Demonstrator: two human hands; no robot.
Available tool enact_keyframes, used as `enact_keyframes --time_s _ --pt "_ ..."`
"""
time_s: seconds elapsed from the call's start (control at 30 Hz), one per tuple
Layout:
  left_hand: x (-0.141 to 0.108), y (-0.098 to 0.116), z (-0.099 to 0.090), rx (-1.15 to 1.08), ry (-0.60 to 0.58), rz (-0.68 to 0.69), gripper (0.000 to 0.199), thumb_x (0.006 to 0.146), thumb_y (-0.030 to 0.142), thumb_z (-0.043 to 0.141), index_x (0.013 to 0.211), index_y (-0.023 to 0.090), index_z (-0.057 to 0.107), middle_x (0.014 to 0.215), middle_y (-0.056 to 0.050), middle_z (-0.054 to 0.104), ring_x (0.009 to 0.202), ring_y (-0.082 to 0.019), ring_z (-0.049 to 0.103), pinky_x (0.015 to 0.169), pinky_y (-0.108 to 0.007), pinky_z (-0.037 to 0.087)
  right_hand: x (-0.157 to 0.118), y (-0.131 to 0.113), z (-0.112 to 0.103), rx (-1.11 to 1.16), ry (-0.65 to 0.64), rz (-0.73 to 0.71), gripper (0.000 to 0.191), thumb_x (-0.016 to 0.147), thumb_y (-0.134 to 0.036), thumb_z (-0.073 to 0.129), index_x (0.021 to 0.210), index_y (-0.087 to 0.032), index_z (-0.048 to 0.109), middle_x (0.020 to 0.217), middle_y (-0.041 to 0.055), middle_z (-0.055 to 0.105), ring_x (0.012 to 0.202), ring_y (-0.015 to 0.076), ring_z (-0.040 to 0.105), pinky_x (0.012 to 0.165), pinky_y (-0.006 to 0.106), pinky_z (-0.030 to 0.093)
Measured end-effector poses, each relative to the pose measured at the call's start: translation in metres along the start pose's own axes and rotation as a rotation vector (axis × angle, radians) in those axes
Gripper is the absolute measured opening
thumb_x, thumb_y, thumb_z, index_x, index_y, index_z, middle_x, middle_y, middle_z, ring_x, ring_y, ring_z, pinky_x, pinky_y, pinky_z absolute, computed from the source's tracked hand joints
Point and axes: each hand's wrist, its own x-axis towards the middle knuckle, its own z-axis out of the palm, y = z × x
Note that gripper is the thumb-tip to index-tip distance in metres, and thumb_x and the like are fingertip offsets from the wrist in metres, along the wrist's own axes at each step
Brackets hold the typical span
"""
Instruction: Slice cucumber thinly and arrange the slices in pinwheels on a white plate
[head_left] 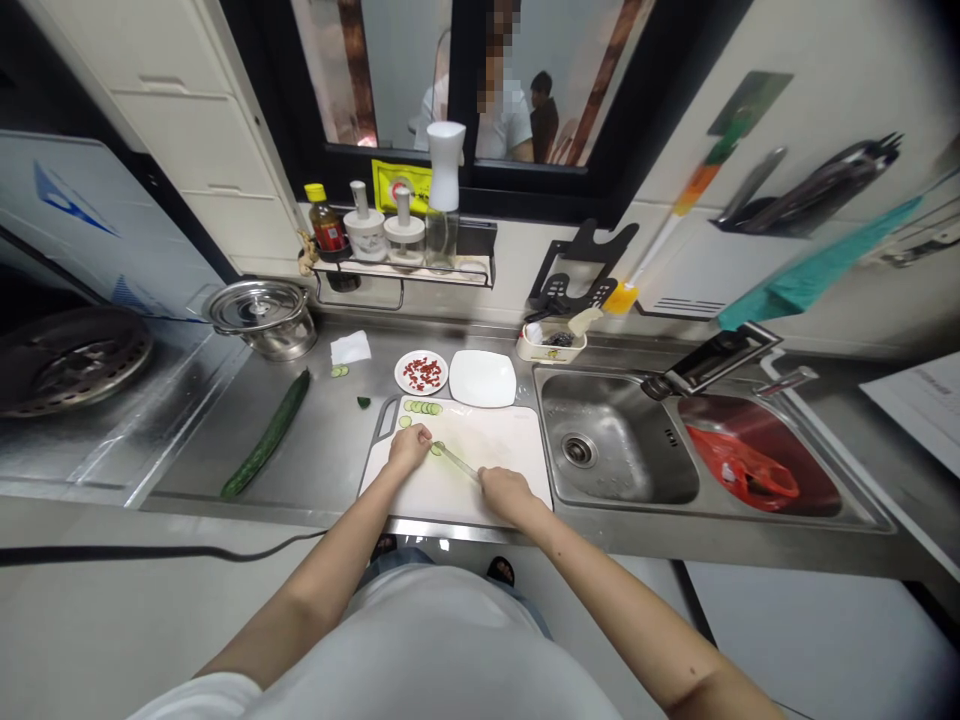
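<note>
My right hand (pixel 510 495) is closed round the handle of a knife (pixel 459 463), its blade pointing left over the white cutting board (pixel 510 440). A cucumber slice (pixel 436 449) is at the blade's tip. Just left of it is my left hand (pixel 410 447), fingertips drawn together; whether anything sits between them is hidden. Along the board's upper left lies a row of several cucumber slices (pixel 422 408), with a single slice (pixel 406 422) below. A plate of chopped red pieces (pixel 421 373) and a white square plate (pixel 482 378) stand behind the board.
A whole cucumber (pixel 268 435) lies on the steel counter at left, near a lidded pot (pixel 262 315). A small cucumber end (pixel 364 403) and a white tissue (pixel 350 347) lie between. To the right is a sink (pixel 615 440); its second basin holds a red plastic bag (pixel 742 470).
</note>
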Motion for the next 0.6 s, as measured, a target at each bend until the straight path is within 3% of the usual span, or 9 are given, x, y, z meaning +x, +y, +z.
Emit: enact_keyframes --time_s 0.3,0.6 --pt "0.0030 -0.0030 0.0030 0.002 0.002 -0.019 0.015 0.073 0.018 0.062 0.086 0.020 0.068 0.086 -0.002 0.070 0.079 -0.014 0.061 0.072 -0.022 0.042 -0.0041 -0.0043 -0.0012 0.034 -0.082 0.026 0.031 0.087 -0.012 0.042 0.111 -0.013 0.061 0.109 0.0175 0.065 0.097 0.0226 0.064 0.075 0.030 0.047" --pt "0.0039 -0.0036 0.0028 0.005 0.001 -0.006 0.014 0.072 0.018 0.062 0.084 0.019 0.068 0.084 -0.002 0.070 0.077 -0.014 0.061 0.069 -0.022 0.041 -0.0032 -0.0063 0.0030 0.052 -0.067 0.032 0.029 0.085 -0.013 0.048 0.111 -0.014 0.061 0.110 0.0171 0.065 0.100 0.0223 0.064 0.078 0.029 0.046"
